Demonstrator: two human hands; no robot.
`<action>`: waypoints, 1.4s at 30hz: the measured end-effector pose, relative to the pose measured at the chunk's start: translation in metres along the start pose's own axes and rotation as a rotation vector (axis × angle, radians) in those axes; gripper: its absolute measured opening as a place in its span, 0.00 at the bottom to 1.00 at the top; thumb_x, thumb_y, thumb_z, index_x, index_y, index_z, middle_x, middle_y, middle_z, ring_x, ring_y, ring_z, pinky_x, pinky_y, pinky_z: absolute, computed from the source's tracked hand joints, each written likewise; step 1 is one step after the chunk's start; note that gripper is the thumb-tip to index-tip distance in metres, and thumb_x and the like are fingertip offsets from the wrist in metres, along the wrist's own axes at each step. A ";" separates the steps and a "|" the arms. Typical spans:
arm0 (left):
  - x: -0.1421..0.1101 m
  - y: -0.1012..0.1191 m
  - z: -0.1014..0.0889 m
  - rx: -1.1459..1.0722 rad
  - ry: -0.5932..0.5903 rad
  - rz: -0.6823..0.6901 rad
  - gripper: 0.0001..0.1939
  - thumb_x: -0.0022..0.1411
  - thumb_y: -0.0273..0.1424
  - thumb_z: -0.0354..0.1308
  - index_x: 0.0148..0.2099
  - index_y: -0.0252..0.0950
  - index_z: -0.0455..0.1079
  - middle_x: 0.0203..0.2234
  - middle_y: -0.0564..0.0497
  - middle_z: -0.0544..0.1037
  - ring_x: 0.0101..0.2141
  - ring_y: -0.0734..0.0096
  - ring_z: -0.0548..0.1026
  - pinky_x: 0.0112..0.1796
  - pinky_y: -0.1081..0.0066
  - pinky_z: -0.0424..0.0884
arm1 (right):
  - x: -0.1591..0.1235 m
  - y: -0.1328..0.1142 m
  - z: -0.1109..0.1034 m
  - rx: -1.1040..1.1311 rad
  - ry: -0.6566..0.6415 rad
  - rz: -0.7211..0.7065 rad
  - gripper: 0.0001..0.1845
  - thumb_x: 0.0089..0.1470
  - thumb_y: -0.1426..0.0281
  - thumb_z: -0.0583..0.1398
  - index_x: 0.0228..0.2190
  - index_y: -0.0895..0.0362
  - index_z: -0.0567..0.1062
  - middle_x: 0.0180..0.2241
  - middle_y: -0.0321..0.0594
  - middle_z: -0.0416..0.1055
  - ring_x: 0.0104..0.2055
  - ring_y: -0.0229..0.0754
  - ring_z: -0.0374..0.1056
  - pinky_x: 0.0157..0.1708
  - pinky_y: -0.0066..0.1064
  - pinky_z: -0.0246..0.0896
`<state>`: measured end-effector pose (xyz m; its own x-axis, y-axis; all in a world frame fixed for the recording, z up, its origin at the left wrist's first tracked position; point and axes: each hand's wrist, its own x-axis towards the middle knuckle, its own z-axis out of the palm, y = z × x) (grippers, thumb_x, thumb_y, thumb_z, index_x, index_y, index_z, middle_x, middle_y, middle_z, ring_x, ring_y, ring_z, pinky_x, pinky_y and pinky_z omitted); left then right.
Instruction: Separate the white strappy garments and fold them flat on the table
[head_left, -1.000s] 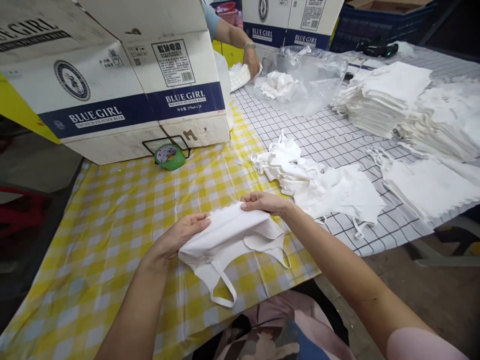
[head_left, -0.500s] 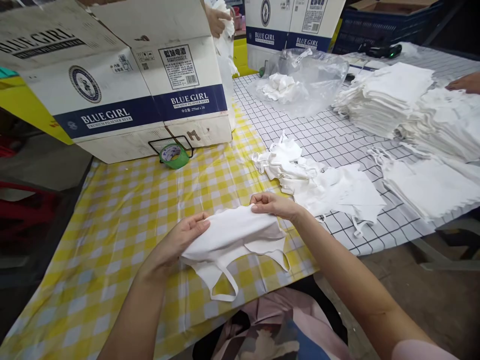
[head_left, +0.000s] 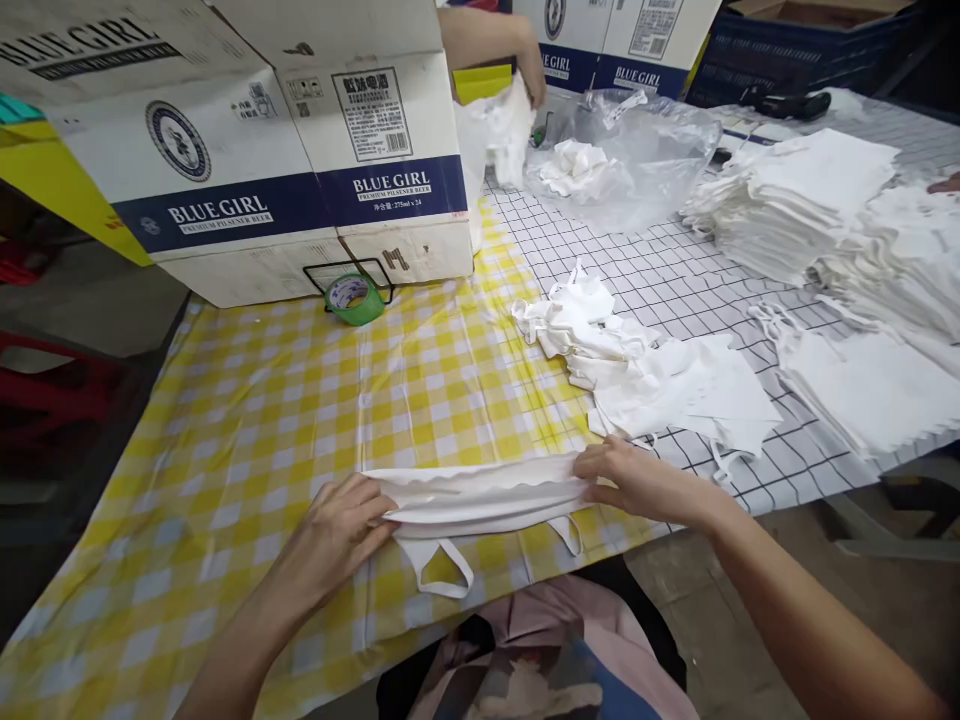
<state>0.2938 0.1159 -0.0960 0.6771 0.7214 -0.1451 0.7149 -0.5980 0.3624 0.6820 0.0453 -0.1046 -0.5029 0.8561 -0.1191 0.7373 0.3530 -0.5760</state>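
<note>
A white camisole (head_left: 487,497) with thin shoulder straps lies on the table close to my body, folded into a long narrow band. Its straps hang out toward me along the near edge. My left hand (head_left: 346,522) grips the band's left end, thumb and fingers closed on the cloth. At the right end, my right hand (head_left: 630,480) pinches the fabric between thumb and fingers. Beyond my right hand is a loose heap of white camisoles (head_left: 675,385), crumpled on its left side and flatter on its right.
A large beer carton (head_left: 300,170) stands at the back left, with green tape (head_left: 358,300) before it. Flat stacks of white garments (head_left: 802,190) and a clear plastic bag (head_left: 652,160) lie farther right. A co-worker's arm (head_left: 495,40) reaches behind the carton, holding white cloth.
My hands have moved apart and lower, and the camisole has gone from a partly folded shape to a long narrow band on the table. The co-worker's arm reaches farther right.
</note>
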 end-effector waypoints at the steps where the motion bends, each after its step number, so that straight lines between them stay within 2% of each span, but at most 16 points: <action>1: 0.000 0.004 -0.004 -0.002 0.007 0.019 0.09 0.60 0.34 0.50 0.36 0.40 0.71 0.33 0.49 0.74 0.38 0.64 0.69 0.37 0.68 0.63 | 0.000 0.000 -0.001 -0.016 0.023 0.000 0.11 0.57 0.68 0.55 0.23 0.55 0.68 0.24 0.37 0.69 0.30 0.41 0.65 0.36 0.35 0.56; 5: -0.001 0.034 -0.028 -0.054 -0.032 0.110 0.08 0.60 0.32 0.50 0.32 0.39 0.68 0.32 0.48 0.72 0.36 0.66 0.69 0.34 0.71 0.64 | 0.007 0.003 -0.019 -0.061 0.128 0.035 0.11 0.59 0.68 0.52 0.26 0.55 0.70 0.25 0.38 0.69 0.29 0.40 0.65 0.32 0.32 0.56; 9: -0.010 0.080 -0.053 -0.151 -0.094 0.358 0.06 0.58 0.32 0.54 0.29 0.40 0.67 0.28 0.49 0.71 0.31 0.68 0.70 0.30 0.71 0.65 | 0.014 0.013 -0.038 -0.120 0.228 0.014 0.09 0.58 0.69 0.54 0.30 0.54 0.73 0.28 0.38 0.72 0.31 0.40 0.67 0.34 0.32 0.56; 12: -0.013 0.104 -0.063 -0.126 -0.048 0.519 0.06 0.56 0.32 0.55 0.26 0.42 0.66 0.23 0.50 0.69 0.26 0.70 0.68 0.24 0.71 0.62 | 0.017 0.020 -0.042 -0.181 0.252 -0.012 0.09 0.56 0.71 0.54 0.30 0.54 0.74 0.29 0.37 0.73 0.32 0.39 0.67 0.36 0.33 0.56; 14: -0.013 0.109 -0.065 -0.032 0.027 0.524 0.06 0.56 0.30 0.54 0.26 0.43 0.66 0.20 0.51 0.67 0.22 0.72 0.66 0.21 0.71 0.59 | 0.017 0.022 -0.040 -0.219 0.258 -0.021 0.08 0.55 0.74 0.55 0.28 0.54 0.74 0.29 0.37 0.73 0.33 0.39 0.67 0.37 0.33 0.55; 18: -0.013 0.088 -0.059 0.165 0.214 0.350 0.03 0.57 0.32 0.54 0.32 0.45 0.68 0.25 0.52 0.68 0.24 0.73 0.67 0.22 0.73 0.59 | 0.011 0.022 -0.039 -0.271 0.303 -0.024 0.08 0.55 0.74 0.57 0.27 0.55 0.75 0.28 0.39 0.73 0.38 0.42 0.66 0.38 0.35 0.53; 22: -0.003 0.048 -0.062 0.325 0.338 0.120 0.08 0.58 0.37 0.52 0.38 0.42 0.68 0.34 0.50 0.70 0.26 0.73 0.68 0.24 0.73 0.57 | 0.010 0.017 -0.059 -0.303 0.348 -0.041 0.08 0.57 0.72 0.55 0.32 0.54 0.75 0.31 0.39 0.73 0.38 0.43 0.65 0.38 0.37 0.53; 26: 0.020 0.034 -0.097 0.498 0.451 -0.058 0.08 0.60 0.36 0.50 0.36 0.40 0.68 0.32 0.50 0.69 0.23 0.73 0.64 0.22 0.70 0.49 | 0.022 0.001 -0.099 -0.433 0.549 -0.077 0.10 0.59 0.71 0.53 0.35 0.53 0.74 0.34 0.40 0.73 0.38 0.44 0.65 0.36 0.38 0.54; 28: 0.025 0.040 -0.117 0.558 0.575 -0.128 0.08 0.60 0.34 0.49 0.39 0.40 0.68 0.36 0.49 0.70 0.29 0.68 0.67 0.24 0.69 0.52 | 0.026 -0.008 -0.114 -0.498 0.695 -0.089 0.11 0.60 0.71 0.52 0.38 0.51 0.73 0.37 0.41 0.73 0.40 0.46 0.64 0.36 0.40 0.55; 30: 0.022 0.044 -0.125 0.569 0.667 -0.160 0.09 0.60 0.33 0.49 0.42 0.42 0.68 0.41 0.49 0.71 0.42 0.59 0.68 0.32 0.66 0.59 | 0.026 -0.014 -0.117 -0.530 0.789 -0.117 0.13 0.59 0.73 0.53 0.42 0.49 0.72 0.39 0.41 0.72 0.42 0.46 0.64 0.37 0.41 0.56; 31: 0.017 0.042 -0.121 0.554 0.692 -0.143 0.10 0.60 0.32 0.50 0.43 0.44 0.69 0.42 0.49 0.72 0.47 0.55 0.66 0.37 0.63 0.60 | 0.025 -0.014 -0.112 -0.534 0.807 -0.146 0.14 0.59 0.74 0.53 0.43 0.48 0.71 0.40 0.40 0.72 0.42 0.46 0.65 0.37 0.41 0.58; 33: 0.005 0.032 -0.095 0.500 0.705 -0.048 0.12 0.57 0.31 0.54 0.44 0.46 0.70 0.41 0.49 0.74 0.51 0.52 0.64 0.45 0.57 0.59 | 0.020 -0.010 -0.091 -0.534 0.777 -0.220 0.17 0.58 0.77 0.53 0.45 0.48 0.70 0.41 0.39 0.71 0.42 0.44 0.65 0.37 0.39 0.61; 35: -0.008 0.017 -0.050 0.460 0.641 0.098 0.13 0.56 0.28 0.55 0.44 0.45 0.72 0.41 0.49 0.76 0.50 0.52 0.66 0.47 0.55 0.59 | 0.014 -0.001 -0.058 -0.546 0.664 -0.275 0.19 0.57 0.81 0.52 0.46 0.50 0.69 0.41 0.40 0.71 0.43 0.43 0.65 0.38 0.37 0.64; 38: -0.028 0.002 0.028 0.495 0.468 0.154 0.14 0.58 0.23 0.52 0.44 0.41 0.72 0.44 0.47 0.76 0.52 0.54 0.66 0.49 0.57 0.59 | 0.000 0.012 -0.003 -0.594 0.442 -0.263 0.18 0.57 0.83 0.49 0.45 0.57 0.69 0.40 0.44 0.69 0.44 0.44 0.64 0.39 0.38 0.65; 40: -0.040 0.001 0.069 0.499 0.498 0.043 0.13 0.59 0.22 0.50 0.41 0.38 0.73 0.40 0.46 0.78 0.50 0.55 0.68 0.48 0.57 0.60 | -0.011 0.017 0.028 -0.590 0.349 -0.278 0.16 0.58 0.82 0.48 0.44 0.60 0.69 0.39 0.46 0.68 0.44 0.45 0.64 0.39 0.38 0.65; 42: -0.053 0.003 0.095 0.541 0.535 0.003 0.12 0.59 0.23 0.51 0.42 0.37 0.73 0.38 0.46 0.78 0.48 0.57 0.70 0.48 0.59 0.61 | -0.022 0.018 0.050 -0.573 0.291 -0.308 0.16 0.59 0.80 0.47 0.44 0.61 0.69 0.39 0.46 0.68 0.44 0.45 0.63 0.40 0.38 0.65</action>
<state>0.2768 0.0428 -0.1751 0.6009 0.7080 0.3710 0.7923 -0.5888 -0.1597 0.6835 0.0141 -0.1525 -0.6448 0.7231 0.2478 0.7422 0.6698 -0.0231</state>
